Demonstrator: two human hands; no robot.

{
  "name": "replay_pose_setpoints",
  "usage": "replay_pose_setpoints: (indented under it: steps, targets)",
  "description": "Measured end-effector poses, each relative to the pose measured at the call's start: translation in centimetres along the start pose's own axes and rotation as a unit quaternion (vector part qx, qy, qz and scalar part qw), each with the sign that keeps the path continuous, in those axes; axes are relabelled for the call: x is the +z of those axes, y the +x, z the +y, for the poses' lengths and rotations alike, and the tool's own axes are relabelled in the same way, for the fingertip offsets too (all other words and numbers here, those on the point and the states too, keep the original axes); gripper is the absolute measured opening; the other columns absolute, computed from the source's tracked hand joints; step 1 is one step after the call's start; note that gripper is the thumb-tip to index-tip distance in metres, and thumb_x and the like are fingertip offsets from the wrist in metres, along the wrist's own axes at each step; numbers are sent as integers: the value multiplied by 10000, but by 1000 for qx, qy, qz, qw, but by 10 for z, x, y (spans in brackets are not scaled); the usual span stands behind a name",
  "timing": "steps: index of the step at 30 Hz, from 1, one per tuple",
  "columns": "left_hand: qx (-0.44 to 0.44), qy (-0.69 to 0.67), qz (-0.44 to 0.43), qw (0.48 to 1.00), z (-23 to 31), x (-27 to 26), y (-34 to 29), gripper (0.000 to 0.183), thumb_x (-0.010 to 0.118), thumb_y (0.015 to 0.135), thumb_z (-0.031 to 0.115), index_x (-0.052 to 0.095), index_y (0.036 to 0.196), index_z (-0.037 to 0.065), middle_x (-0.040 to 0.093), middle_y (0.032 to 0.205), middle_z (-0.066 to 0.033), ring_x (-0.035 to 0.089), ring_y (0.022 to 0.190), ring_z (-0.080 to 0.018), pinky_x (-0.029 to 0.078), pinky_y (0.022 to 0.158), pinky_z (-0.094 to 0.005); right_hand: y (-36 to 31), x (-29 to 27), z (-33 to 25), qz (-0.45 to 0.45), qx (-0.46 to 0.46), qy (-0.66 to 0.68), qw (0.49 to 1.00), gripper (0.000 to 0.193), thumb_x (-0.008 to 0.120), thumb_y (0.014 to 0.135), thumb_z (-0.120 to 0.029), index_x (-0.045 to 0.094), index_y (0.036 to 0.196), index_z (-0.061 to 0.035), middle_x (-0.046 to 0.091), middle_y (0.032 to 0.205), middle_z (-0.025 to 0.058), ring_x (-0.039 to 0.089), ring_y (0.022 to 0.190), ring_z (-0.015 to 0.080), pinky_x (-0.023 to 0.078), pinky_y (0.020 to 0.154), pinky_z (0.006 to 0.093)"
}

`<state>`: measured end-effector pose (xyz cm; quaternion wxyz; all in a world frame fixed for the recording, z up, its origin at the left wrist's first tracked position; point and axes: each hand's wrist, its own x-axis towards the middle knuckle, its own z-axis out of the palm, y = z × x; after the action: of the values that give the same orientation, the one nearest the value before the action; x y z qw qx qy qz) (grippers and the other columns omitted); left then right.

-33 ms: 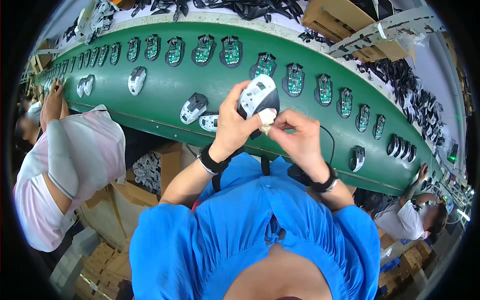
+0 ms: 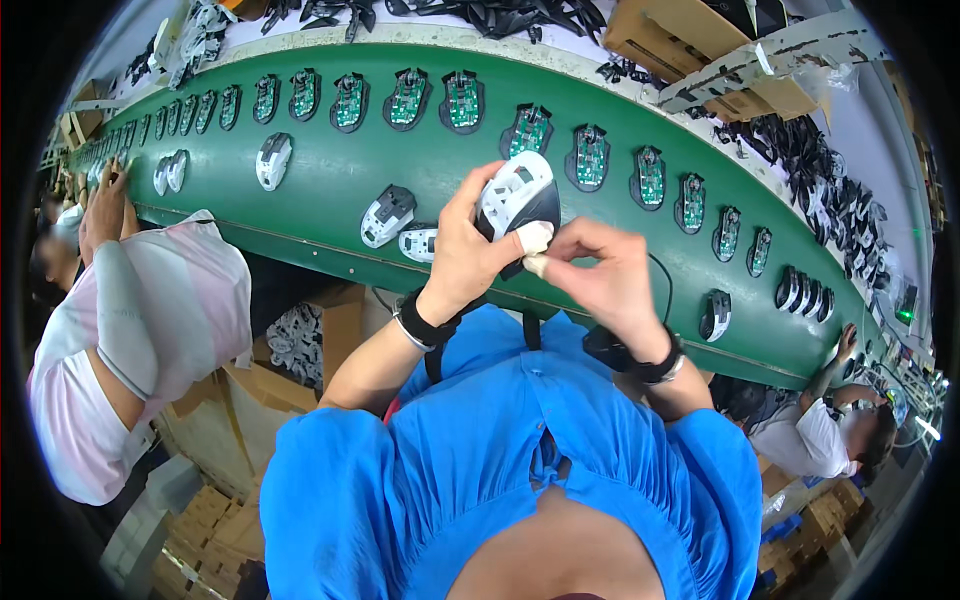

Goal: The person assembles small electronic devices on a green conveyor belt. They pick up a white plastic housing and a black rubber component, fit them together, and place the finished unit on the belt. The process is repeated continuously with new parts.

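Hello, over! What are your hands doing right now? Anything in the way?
Left hand grips white-and-black mouse shell above green conveyor belt. Right hand, fingertips taped, pinches at its lower edge. Two more shells on belt just left; nothing blocking.

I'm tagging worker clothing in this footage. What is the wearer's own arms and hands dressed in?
Blue sleeves end above the elbows; forearms are bare. Each wrist has a black band. The left hand is gloveless; the right hand has pale wraps on two fingertips.
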<state>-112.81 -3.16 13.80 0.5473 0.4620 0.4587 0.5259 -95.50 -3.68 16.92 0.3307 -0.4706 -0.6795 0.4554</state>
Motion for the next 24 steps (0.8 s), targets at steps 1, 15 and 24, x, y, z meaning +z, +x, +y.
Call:
replay_pose_setpoints:
  steps: [1, 15, 24]
  targets:
    - [2, -13, -13, 1000, 4, 0, -1, 631, 786, 693, 148, 487, 1222, -20, 592, 1068, -92, 582, 943, -150, 480, 824, -284, 1, -10, -6, 4, 12, 80, 997, 296, 745, 694, -26, 647, 973, -31, 673, 882, 61, 646, 776, 126, 533, 705, 273]
    - [-55, 14, -47, 997, -36, 2, -1, 662, 762, 691, 169, 509, 1269, -32, 625, 1096, -113, 592, 987, -163, 467, 876, -289, 42, -24, 33, -120, 233, 382, 886, 493, 635, 849, -44, 495, 1321, -45, 548, 1276, 117, 635, 986, 182, 611, 673, 303]
    - [-58, 177, -167, 968, -37, -11, 9, 776, 790, 651, 226, 428, 1271, -71, 648, 983, -160, 629, 848, -195, 510, 754, -307, 31, -38, 26, -49, 188, 366, 910, 500, 601, 814, -4, 483, 1299, -38, 622, 1092, 95, 634, 888, 122, 579, 631, 247]
